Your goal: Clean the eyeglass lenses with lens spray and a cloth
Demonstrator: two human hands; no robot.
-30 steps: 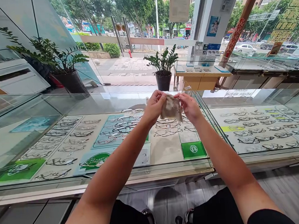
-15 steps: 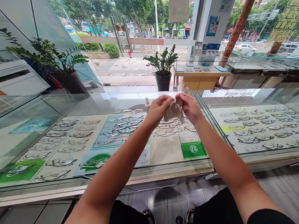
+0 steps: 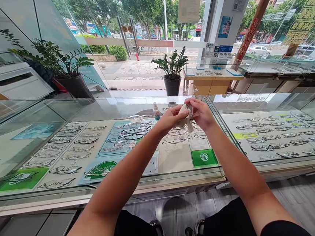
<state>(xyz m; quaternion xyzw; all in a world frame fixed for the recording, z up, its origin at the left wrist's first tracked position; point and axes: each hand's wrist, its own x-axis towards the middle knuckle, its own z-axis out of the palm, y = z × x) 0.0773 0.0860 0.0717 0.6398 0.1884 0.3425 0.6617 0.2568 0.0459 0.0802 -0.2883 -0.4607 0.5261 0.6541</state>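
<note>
My left hand (image 3: 172, 117) is closed on a beige cloth (image 3: 184, 121), which hangs in folds below the fingers. Close beside it, my right hand (image 3: 201, 112) pinches a pair of eyeglasses (image 3: 191, 112) with a thin frame. The cloth is pressed against the glasses between both hands, so most of the frame is hidden. A thin part of the glasses shows above the right fingers. Just left of my left hand, a small spray bottle (image 3: 156, 112) with a white top stands upright on the glass counter.
Under the glass counter top (image 3: 112, 103) lie rows of eyeglass frames (image 3: 135, 131). A second display case (image 3: 280, 133) adjoins on the right. Behind the counter stand a potted plant (image 3: 171, 74) and a wooden display table (image 3: 212, 83). A larger plant (image 3: 71, 74) is at the left.
My left hand has shifted slightly right and closer to my right hand, bunching the cloth against the glasses. More of the spray bottle is now uncovered.
</note>
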